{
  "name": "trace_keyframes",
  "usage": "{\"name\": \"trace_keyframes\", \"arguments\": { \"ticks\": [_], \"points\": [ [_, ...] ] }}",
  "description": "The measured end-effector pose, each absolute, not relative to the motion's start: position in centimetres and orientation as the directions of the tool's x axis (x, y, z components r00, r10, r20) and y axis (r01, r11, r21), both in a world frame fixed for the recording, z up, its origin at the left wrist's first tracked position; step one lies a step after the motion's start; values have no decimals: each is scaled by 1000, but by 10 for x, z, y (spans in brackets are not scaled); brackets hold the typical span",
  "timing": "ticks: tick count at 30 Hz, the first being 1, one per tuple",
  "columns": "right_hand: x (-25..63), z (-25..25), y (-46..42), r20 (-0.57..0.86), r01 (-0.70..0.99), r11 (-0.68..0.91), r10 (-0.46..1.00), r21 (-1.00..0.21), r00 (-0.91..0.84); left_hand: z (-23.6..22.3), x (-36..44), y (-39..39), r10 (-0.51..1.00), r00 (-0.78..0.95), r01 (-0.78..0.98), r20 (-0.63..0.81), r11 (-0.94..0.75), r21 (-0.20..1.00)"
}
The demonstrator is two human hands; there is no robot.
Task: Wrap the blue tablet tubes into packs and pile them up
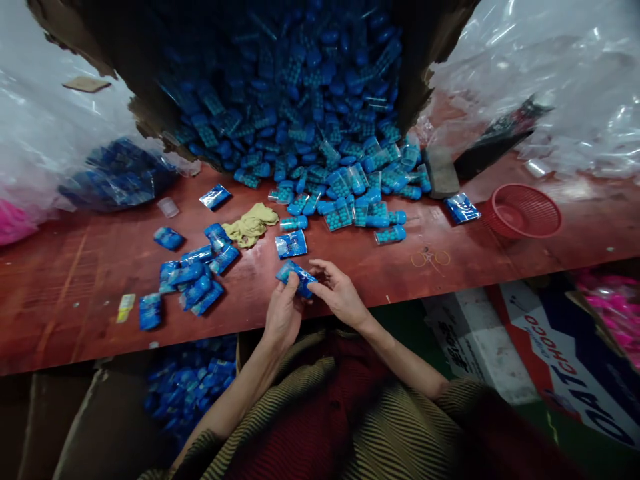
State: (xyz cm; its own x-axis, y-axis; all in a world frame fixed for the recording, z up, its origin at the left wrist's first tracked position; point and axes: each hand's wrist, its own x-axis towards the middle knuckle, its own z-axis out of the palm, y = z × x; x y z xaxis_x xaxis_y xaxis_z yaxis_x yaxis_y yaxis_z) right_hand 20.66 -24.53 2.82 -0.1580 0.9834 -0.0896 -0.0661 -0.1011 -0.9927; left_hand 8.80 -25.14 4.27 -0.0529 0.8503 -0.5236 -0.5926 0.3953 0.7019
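Between my two hands, above the table's front edge, is a blue printed packet (299, 279). My left hand (284, 310) grips its left side, thumb on top. My right hand (340, 293) pinches its right end between thumb and fingers. Just beyond lies a flat blue packet (291, 245) on the red table (350, 267). Farther back, a large heap of clear, blue-capped bottles (345, 193) filled with small turquoise balls spills from a torn cardboard box (430, 60). To the left sits a pile of plump blue packets (197, 277).
A crumpled yellowish cloth (251, 223) and a small clear cup (168, 207) lie left of the bottles. At right stands a red plastic basket (523, 212) beside another flat blue packet (462, 208). Below the table edge, many blue packets (195, 383) fill a container.
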Motion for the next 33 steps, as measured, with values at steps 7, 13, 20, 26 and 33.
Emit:
{"name": "trace_keyframes", "arguments": {
  "ticks": [7,13,20,26,33],
  "points": [
    [203,26,-242,-125,-227,-165,975,-960,-183,43,85,-246,875,-254,-464,-413,264,846],
    [201,23,-246,-84,-183,-120,977,-976,-195,41,79,-244,894,-310,-400,-325,188,897],
    [199,20,-251,-67,-182,-95,986,-979,-155,40,80,-243,876,-323,-393,-357,219,893],
    [204,27,-246,-115,-255,-163,975,-953,-192,44,73,-241,871,-393,-352,-294,152,923],
    [196,25,-248,-142,-339,-191,976,-921,-163,49,73,-235,842,-368,-477,-393,192,858]
  ]
}}
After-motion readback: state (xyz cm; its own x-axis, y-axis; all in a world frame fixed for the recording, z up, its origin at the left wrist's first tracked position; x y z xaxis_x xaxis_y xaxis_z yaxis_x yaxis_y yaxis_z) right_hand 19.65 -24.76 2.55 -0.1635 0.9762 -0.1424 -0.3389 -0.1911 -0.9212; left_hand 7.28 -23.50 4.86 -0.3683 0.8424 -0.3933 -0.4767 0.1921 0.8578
